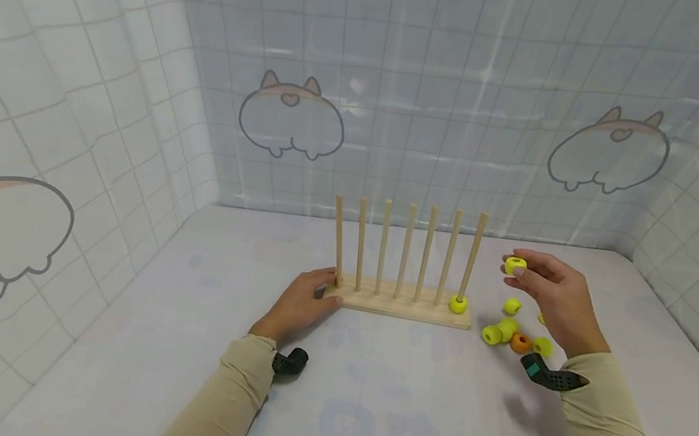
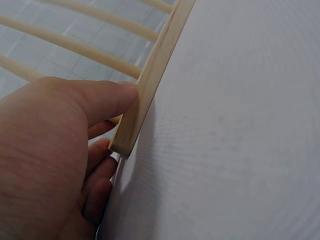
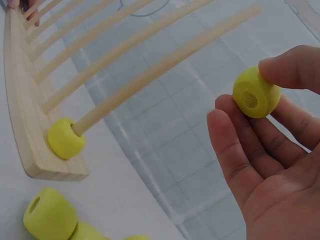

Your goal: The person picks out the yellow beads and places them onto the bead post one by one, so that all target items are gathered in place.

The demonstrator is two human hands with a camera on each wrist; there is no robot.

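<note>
A wooden peg rack [image 1: 397,307] with several upright rods stands on the table. My left hand [image 1: 300,307] grips the left end of its base, with the thumb [image 2: 117,97] on the front side and the fingers behind. One yellow bead [image 3: 66,138] sits at the foot of the rightmost rod. Up and to the right of that rod, my right hand [image 1: 554,293] pinches another yellow bead [image 3: 256,92] between thumb and fingers, its hole showing. The held bead is apart from the rod.
Below my right hand lie several loose yellow beads [image 1: 508,329] and an orange bead [image 1: 520,343], right of the rack. A white tiled-pattern sheet [image 1: 418,66] with cartoon animal drawings rises behind the table [image 1: 188,377] and along both sides.
</note>
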